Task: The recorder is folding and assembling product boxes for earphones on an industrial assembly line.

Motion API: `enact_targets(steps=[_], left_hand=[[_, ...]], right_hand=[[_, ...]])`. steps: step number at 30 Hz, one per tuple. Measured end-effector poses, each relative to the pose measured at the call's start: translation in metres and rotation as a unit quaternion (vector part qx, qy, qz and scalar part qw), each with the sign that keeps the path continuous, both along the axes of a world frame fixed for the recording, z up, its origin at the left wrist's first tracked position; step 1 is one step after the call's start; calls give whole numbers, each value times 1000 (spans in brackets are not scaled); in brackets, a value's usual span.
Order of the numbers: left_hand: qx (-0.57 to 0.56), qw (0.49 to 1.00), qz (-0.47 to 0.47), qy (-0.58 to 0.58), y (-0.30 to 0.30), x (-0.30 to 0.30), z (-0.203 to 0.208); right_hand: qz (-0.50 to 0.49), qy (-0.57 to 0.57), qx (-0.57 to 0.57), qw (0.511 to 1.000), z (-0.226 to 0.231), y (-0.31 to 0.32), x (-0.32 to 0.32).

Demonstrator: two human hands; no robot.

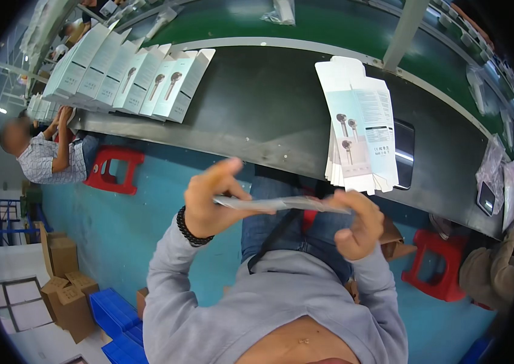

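Note:
My left hand [207, 199] and my right hand [361, 223] are raised over my lap, just in front of the workbench edge. Between them they hold a thin, flat, pale piece, seemingly a flattened carton [281, 204], seen almost edge-on and smeared by motion. The left fingers and thumb close on one end of it. At the other end, the right fingers pinch it. A stack of flattened printed cartons [360, 130] lies on the bench ahead, showing earphone pictures. Folded-up upright boxes [179, 85] with like prints stand in rows at the far left of the bench.
A dark phone-like slab [403, 155] lies beside the carton stack on the dark bench [251, 91]. Beyond runs a green conveyor [226, 24]. A seated co-worker [51, 148] is at left, another person at far right. Red stools [436, 265], brown cartons [70, 300] and blue crates [114, 315] stand around.

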State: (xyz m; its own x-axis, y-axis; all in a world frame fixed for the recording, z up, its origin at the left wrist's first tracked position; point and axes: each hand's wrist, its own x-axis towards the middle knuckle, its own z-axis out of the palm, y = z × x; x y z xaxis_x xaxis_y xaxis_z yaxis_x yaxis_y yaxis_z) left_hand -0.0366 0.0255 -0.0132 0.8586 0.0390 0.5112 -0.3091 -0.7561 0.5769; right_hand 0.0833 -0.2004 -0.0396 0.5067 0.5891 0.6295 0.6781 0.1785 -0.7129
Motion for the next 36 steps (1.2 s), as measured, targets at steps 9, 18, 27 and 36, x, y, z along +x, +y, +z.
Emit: enact_targets(steps=[9, 18, 27, 36], left_hand=[[-329, 928, 165, -63, -47, 53, -48], [-714, 629, -295, 83, -49, 40, -45], [-141, 988, -3, 64, -56, 26, -42], [95, 992, -76, 43, -41, 20, -26]], right_hand=[[-169, 138, -89, 972, -71, 39, -43], [126, 344, -26, 930, -50, 37, -23], [83, 341, 180, 919, -61, 45, -49], [-14, 311, 76, 947, -67, 35, -40]])
